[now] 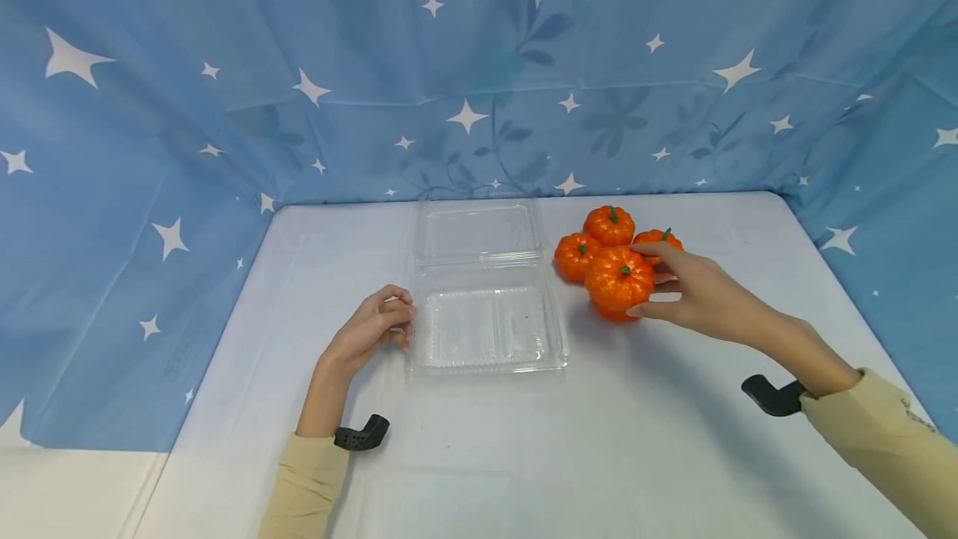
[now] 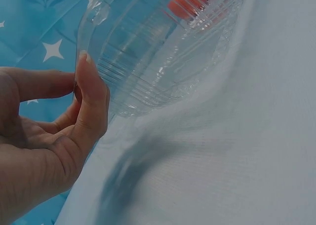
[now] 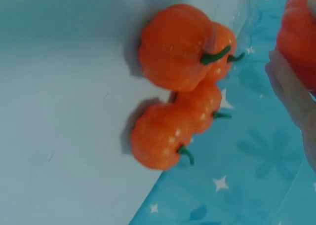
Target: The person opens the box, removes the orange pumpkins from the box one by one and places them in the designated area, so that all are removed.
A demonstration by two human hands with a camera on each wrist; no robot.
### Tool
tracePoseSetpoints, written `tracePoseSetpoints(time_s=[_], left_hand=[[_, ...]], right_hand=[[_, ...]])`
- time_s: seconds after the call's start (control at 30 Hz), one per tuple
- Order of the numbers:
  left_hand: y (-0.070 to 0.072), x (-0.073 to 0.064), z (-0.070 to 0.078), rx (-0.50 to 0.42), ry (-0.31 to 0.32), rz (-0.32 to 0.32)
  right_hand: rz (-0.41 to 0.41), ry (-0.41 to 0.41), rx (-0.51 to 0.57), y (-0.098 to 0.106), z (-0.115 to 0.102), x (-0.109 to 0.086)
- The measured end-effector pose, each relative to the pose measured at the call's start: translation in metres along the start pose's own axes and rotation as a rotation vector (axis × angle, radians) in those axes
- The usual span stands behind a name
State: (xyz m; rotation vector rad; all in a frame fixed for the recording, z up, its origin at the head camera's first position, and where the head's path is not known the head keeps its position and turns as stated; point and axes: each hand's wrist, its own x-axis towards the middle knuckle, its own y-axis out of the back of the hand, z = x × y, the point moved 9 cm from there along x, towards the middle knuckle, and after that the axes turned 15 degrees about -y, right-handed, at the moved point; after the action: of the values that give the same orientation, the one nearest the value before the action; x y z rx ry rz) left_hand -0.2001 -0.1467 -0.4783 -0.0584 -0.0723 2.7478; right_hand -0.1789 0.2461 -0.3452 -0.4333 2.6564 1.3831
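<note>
My right hand (image 1: 699, 285) grips a small orange pumpkin (image 1: 618, 279) with a green stem, raised above the other pumpkins. In the right wrist view that held pumpkin (image 3: 298, 42) shows only partly at the edge, beside the fingers (image 3: 291, 89). Several similar pumpkins (image 3: 173, 47) sit clustered on the table beneath it. My left hand (image 1: 374, 323) pinches the left rim of a clear plastic clamshell container (image 1: 456, 370) between thumb and finger. The container lies unfolded, its lid (image 1: 479, 233) towards the back, with no pumpkin in its base.
A white cloth covers the table (image 1: 479, 456). Blue curtain (image 1: 419, 65) with white stars hangs behind it and at both sides. The pumpkin cluster stands close to the container's right side. Black wrist devices (image 1: 362, 433) are on both forearms.
</note>
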Motion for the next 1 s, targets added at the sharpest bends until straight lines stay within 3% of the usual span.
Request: tracePoseSetpoints(time_s=[0.3, 0.63, 1.0], left_hand=[[0.0, 0.0, 0.0, 0.007, 0.0, 0.0], [0.001, 0.0, 0.002, 0.007, -0.002, -0.003], [0.0, 0.0, 0.001, 0.007, 0.003, -0.004]], right_hand=[[0.041, -0.088, -0.035, 0.011, 0.028, -0.014], [0.098, -0.144, -0.044, 0.025, 0.063, -0.013], [0.08, -0.225, -0.044, 0.017, 0.104, -0.011]])
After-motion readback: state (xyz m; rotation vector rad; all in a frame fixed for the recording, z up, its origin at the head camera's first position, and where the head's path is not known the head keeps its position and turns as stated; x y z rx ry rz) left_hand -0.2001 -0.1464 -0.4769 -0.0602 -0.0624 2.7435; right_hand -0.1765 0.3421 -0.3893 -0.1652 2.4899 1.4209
